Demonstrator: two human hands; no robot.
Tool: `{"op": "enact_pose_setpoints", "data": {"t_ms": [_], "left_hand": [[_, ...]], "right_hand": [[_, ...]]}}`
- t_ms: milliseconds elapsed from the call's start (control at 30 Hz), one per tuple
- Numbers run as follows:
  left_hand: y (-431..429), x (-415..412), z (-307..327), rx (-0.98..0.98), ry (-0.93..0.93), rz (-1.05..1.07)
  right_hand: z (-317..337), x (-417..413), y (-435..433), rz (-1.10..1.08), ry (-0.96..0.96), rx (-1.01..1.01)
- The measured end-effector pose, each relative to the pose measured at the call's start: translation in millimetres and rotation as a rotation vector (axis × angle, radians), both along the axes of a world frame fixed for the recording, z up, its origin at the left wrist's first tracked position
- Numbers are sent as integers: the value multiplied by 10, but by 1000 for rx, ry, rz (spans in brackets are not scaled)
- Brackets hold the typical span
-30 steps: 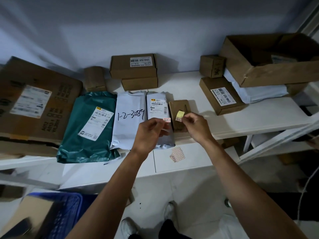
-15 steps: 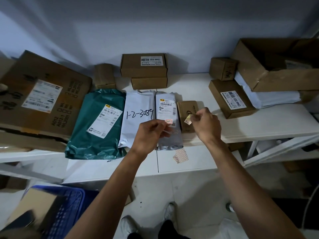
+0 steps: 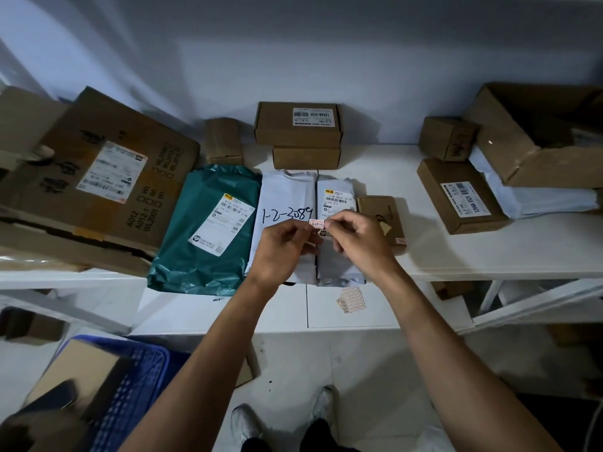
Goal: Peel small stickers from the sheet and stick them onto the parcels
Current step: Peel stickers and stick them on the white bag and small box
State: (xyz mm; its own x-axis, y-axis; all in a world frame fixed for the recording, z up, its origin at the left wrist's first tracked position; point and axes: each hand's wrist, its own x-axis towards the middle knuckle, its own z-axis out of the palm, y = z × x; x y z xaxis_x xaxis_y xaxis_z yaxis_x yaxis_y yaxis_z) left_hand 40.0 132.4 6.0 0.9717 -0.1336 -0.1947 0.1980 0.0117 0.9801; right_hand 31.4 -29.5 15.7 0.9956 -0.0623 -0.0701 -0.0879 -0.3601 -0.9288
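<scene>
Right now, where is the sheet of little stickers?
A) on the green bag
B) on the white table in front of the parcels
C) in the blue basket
B: the sticker sheet lies on the white table, just in front of the grey parcel.

Likely parcel depot, labelled parcels, shelving

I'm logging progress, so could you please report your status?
Left hand, right hand both pinch small sticker. Over labelled white parcel, not stuck. Nothing in the way.
</scene>
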Motion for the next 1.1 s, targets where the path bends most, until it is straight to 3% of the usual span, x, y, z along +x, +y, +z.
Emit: {"op": "enact_pose_setpoints", "data": {"t_ms": [400, 667, 900, 1100], "left_hand": [[353, -32, 9, 76, -37, 35], [537, 67, 39, 306, -58, -87], [579, 184, 65, 352, -7, -178], [634, 337, 15, 357, -21, -56]], "right_hand": [[-65, 60, 299, 25, -34, 19], [-72, 59, 423, 8, -42, -53], [-123, 76, 416, 4, -33, -87], [-127, 122, 329, -45, -2, 58]]}}
